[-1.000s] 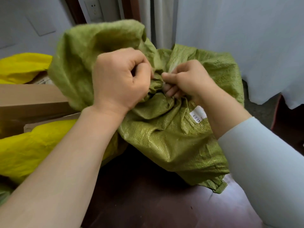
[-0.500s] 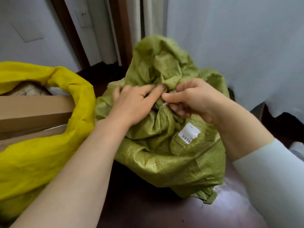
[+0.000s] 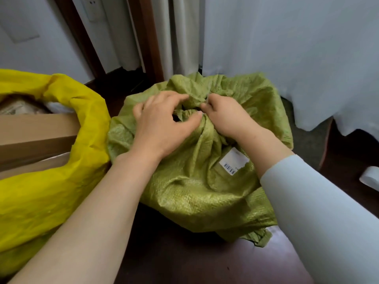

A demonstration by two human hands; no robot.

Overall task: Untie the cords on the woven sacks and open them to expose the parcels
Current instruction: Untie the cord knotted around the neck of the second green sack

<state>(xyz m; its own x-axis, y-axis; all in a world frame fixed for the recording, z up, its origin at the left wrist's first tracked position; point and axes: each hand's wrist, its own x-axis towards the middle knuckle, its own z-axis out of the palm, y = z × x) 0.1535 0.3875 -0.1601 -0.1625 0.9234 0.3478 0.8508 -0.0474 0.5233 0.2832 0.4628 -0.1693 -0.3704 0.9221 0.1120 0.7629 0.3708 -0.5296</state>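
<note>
The crumpled green woven sack sits at centre, its gathered neck at 12 o'clock. Left hand and right hand pinch this neck; no cord is visible. Blind pulling may tighten the knot.

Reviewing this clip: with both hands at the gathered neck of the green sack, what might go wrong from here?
1. The cord is barely visible among the bunched folds under the left hand and right hand; the fingers may tug fabric and tighten the knot.
2. The green sack sits at the dark surface's edge by the curtain; hard pulling might tip it.
3. The yellow sack crowds the left arm.
</note>
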